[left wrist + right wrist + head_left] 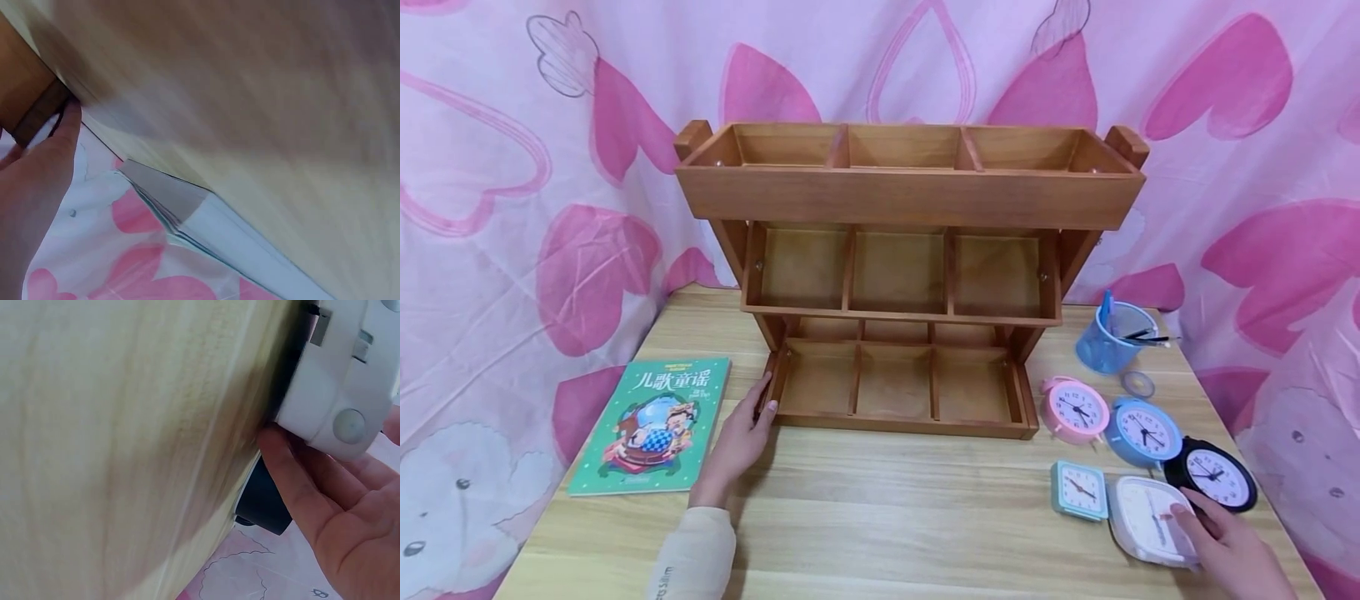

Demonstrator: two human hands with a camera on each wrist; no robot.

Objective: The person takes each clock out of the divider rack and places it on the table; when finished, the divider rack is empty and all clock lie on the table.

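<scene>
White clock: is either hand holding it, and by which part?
The right hand grips the white clock at its right edge. The left hand only touches the wooden shelf at its bottom-left corner.

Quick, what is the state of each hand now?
Left hand: open, fingers touching the wooden shelf.
Right hand: gripping the white clock.
</scene>
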